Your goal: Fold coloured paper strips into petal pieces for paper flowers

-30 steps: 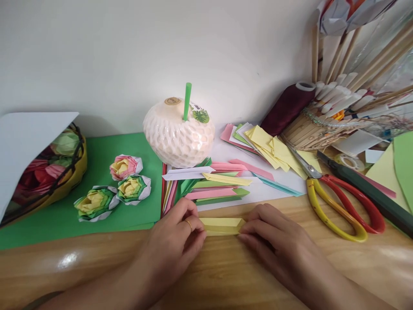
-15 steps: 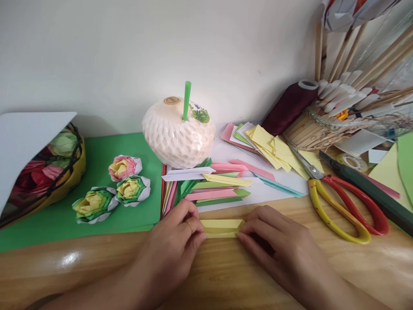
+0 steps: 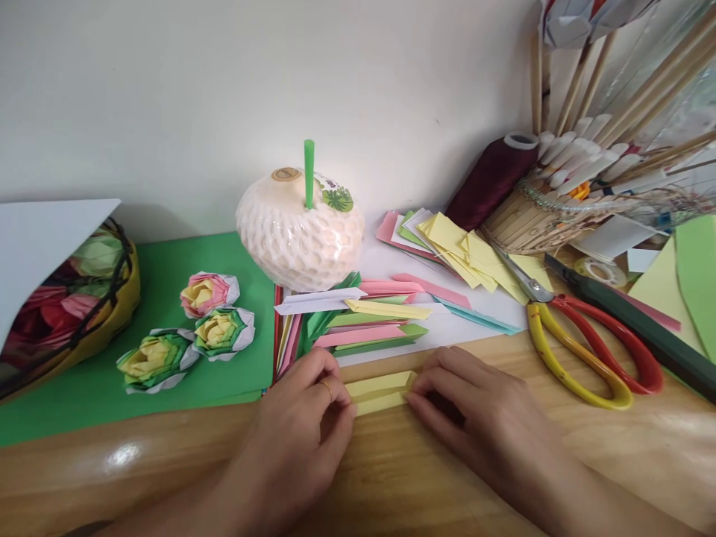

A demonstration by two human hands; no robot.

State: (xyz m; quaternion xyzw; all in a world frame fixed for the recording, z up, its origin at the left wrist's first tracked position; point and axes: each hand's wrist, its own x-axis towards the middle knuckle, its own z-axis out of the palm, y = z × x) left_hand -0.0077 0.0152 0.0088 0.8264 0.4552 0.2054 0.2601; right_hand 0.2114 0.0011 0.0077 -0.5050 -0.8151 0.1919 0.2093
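Note:
A yellow folded paper strip (image 3: 381, 393) lies between my hands at the front of the wooden table, with a crease along its length. My left hand (image 3: 305, 425) pinches its left end between thumb and fingers; a ring sits on one finger. At the right end, my right hand (image 3: 475, 418) grips the strip the same way. Just beyond it are several folded paper pieces (image 3: 372, 333) in pink, green, yellow and white, spread on a white sheet. The fingertips cover both ends of the yellow strip.
Left, paper flowers (image 3: 218, 332) rest on a green sheet (image 3: 168, 257) beside a basket (image 3: 126, 298). A wrapped coconut (image 3: 302, 239) with a green straw stands behind. Right are scissors (image 3: 570, 328), a utility knife (image 3: 632, 321), yellow paper squares (image 3: 456, 246) and a thread spool (image 3: 492, 183).
The view has shifted slightly, so most things appear a little further left. The yellow strip has tilted, its right end higher. Both hands keep their grip on it.

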